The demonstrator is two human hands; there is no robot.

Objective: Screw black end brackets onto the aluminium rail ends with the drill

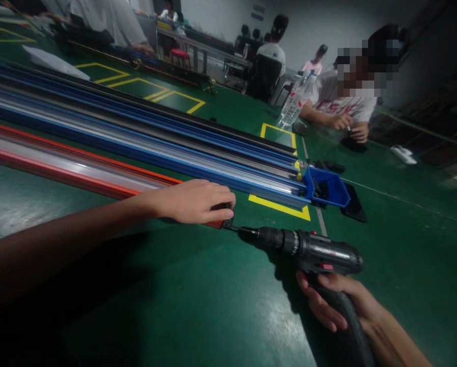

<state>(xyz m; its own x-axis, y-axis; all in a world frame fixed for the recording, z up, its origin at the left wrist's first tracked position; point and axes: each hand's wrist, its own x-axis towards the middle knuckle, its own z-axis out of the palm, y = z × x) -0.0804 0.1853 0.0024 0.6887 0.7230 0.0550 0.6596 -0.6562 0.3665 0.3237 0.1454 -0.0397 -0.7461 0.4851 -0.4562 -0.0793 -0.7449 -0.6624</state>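
Because the bit [245,230] points straight at the end of the red rail [83,167], I have the two hands facing each other across that end. My left hand [197,201] lies over the rail's near tip, its fingers curled down around it and closed beside the black end piece [228,223]. I judge that this grip braces the rail against a push from the drill [322,252]; exactly how the hidden fingertips sit, I cannot tell.

My right hand [348,293] holds the drill by its handle, fingers wrapped around the front. I have the tool lying nearly level, low over the green surface [197,300], which seems meant to line the bit up with the rail's length. The bit's tip reaches the black end piece; whether it is seated in anything is too small to make out.

The rail itself rests on the surface, running away to the left, alongside the blue rails [175,153]. Those lie with their ends across a yellow outline [281,208], perhaps a placement guide. A blue bin [337,188] of dark parts sits just beside their ends, probably so small pieces are within reach. Across the surface, a co-worker [346,104] sits near some clear bottles [299,99].
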